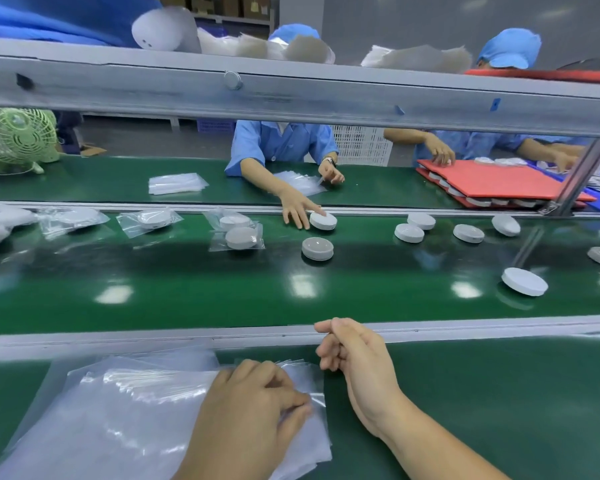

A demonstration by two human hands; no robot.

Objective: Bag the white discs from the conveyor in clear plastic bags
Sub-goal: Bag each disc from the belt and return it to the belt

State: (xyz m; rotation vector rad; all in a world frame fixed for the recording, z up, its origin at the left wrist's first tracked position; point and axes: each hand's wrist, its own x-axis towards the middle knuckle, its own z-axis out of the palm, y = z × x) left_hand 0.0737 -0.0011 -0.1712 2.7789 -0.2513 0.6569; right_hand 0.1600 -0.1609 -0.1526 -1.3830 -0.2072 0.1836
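Loose white discs lie flat, scattered along the green conveyor; clear bags, seemingly empty, are piled at its near side.

A grey wall closes the room at the back, with cardboard boxes stacked on shelving to its left. A grey metal rail spans the view above the glossy green surface, which mirrors bright patches of ceiling light. A pale green fan stands at its far left edge, and a white slotted crate sits beyond its far edge.
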